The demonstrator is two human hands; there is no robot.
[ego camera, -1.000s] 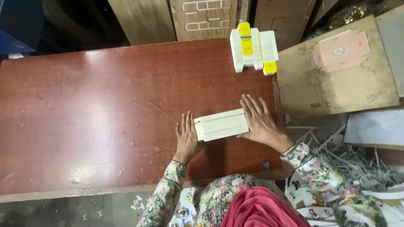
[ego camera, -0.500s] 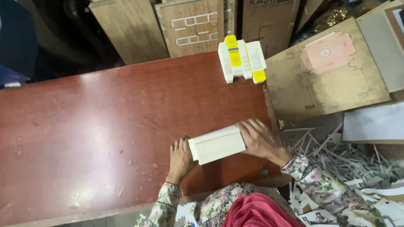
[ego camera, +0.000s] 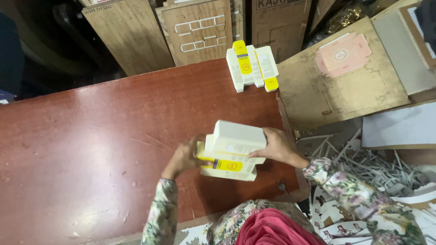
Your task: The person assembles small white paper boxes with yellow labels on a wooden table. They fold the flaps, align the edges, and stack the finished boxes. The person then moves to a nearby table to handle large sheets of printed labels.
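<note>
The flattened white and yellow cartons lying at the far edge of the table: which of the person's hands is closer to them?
Right. The right hand, gripping the held stack of flat cartons, sits almost directly below the flattened white and yellow cartons. The left hand holds the stack's other end, farther off to the side.

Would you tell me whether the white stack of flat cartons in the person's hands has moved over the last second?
Yes. The white stack of flat cartons has tipped up off the red-brown table, its yellow-printed face showing.
</note>
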